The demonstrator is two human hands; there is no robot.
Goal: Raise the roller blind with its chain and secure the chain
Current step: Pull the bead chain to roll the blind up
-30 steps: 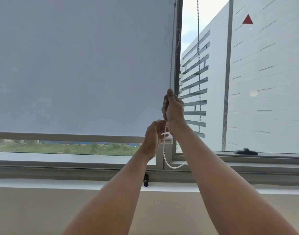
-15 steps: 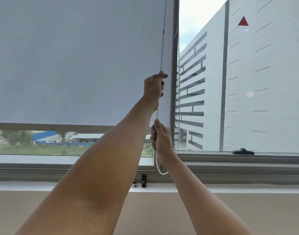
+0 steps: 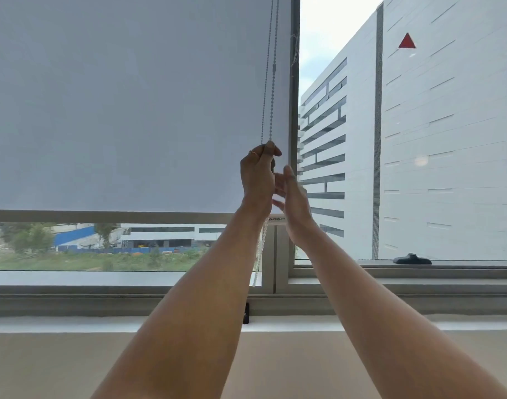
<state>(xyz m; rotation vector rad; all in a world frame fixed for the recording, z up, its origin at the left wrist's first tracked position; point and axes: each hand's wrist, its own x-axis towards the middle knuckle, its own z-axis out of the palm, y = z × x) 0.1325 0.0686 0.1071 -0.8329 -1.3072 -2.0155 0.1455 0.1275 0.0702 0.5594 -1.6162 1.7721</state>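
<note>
A grey roller blind (image 3: 125,105) covers most of the left window pane; its bottom bar (image 3: 102,216) hangs a little above the sill. The bead chain (image 3: 268,90) runs down in two strands at the blind's right edge and hangs on as white beads below my wrists. My left hand (image 3: 258,177) is closed around the chain at its top, fingers pinched on the strands. My right hand (image 3: 294,197) is just right of it and slightly lower, fingers spread and loose, touching or nearly touching the left hand, with no chain clearly in it.
A vertical window frame post (image 3: 294,82) stands right of the chain. A small black object (image 3: 246,313) sits on the sill (image 3: 74,323) below my arms. A black window handle (image 3: 412,259) lies on the right pane's lower frame. Outside are white buildings.
My left hand has come down with the chain from higher up. My right hand has let go of the chain and risen beside the left. The blind's bottom bar sits slightly higher.
</note>
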